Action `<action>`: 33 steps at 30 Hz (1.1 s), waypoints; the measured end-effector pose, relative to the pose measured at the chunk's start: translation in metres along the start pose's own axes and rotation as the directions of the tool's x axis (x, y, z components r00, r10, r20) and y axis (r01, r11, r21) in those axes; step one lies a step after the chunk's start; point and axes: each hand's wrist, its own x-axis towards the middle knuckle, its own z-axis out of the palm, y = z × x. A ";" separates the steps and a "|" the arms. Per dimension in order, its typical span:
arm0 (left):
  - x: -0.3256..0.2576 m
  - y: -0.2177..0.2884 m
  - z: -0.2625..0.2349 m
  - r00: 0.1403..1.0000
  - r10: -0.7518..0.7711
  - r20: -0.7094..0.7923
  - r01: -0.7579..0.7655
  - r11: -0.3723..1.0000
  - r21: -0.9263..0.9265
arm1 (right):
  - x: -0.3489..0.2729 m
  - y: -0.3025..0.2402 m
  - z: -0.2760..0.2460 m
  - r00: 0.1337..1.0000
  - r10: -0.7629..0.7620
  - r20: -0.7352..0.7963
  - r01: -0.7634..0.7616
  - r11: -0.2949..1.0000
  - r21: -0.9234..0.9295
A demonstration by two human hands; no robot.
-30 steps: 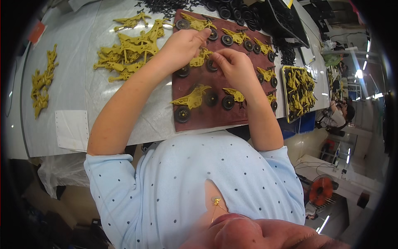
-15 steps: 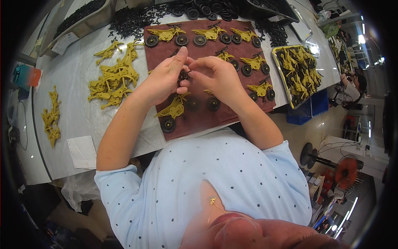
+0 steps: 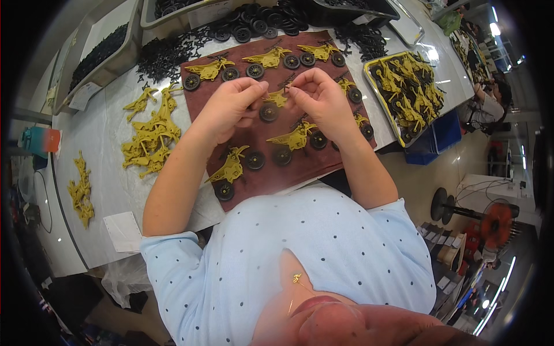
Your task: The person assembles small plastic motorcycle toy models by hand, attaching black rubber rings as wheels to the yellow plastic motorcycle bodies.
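Note:
Both hands hover over a dark red cloth (image 3: 306,163) on the table, a short gap between them. My left hand (image 3: 228,112) is closed, thumb against the curled fingers; what it holds is hidden. My right hand (image 3: 323,106) pinches a small dark part (image 3: 287,88) between thumb and fingertips. Below and between them lie a yellow toy motorcycle body (image 3: 276,98) and a black spoked wheel (image 3: 269,112). Nearer to me are another yellow body (image 3: 294,137) with wheels beside it and, at the near left corner, a tilted yellow body (image 3: 232,166) with a wheel (image 3: 224,190).
Loose yellow bodies (image 3: 153,135) are piled left of the cloth. Small black parts (image 3: 167,56) and black wheels (image 3: 254,23) lie along the far side, near grey bins (image 3: 136,49). A yellow-rimmed tray (image 3: 388,118) of assembled pieces sits at right. Another person (image 3: 490,106) is at far right.
My hands have drawn apart; earlier they met over small black parts in my left hand. My right hand now pinches one dark part. The whole view has shifted slightly.

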 end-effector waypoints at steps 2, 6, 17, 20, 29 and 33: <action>0.006 -0.002 -0.006 0.992 0.107 -0.064 -0.083 0.949 0.303 | 0.002 0.011 -0.011 1.000 0.008 -0.018 -0.010 0.994 -0.107; 0.015 -0.013 -0.008 0.880 0.474 -0.008 -0.195 0.378 0.905 | 0.000 0.027 -0.016 0.986 -0.161 -0.032 0.112 0.802 -0.587; 0.050 -0.015 0.007 0.913 0.398 0.090 -0.134 0.083 0.988 | 0.013 0.030 -0.032 0.919 -0.376 0.122 0.323 0.539 -0.778; 0.059 -0.016 0.009 0.928 0.359 0.105 -0.145 0.088 0.985 | 0.012 0.029 -0.027 0.951 -0.304 0.064 0.217 0.503 -0.837; 0.065 -0.023 0.004 0.913 0.397 0.090 -0.137 0.089 0.987 | 0.008 0.040 -0.017 0.976 -0.211 0.052 0.140 0.428 -0.893; 0.069 -0.026 0.004 0.909 0.405 0.098 -0.146 0.089 0.985 | 0.007 0.045 -0.018 0.970 -0.221 0.101 0.169 0.317 -0.933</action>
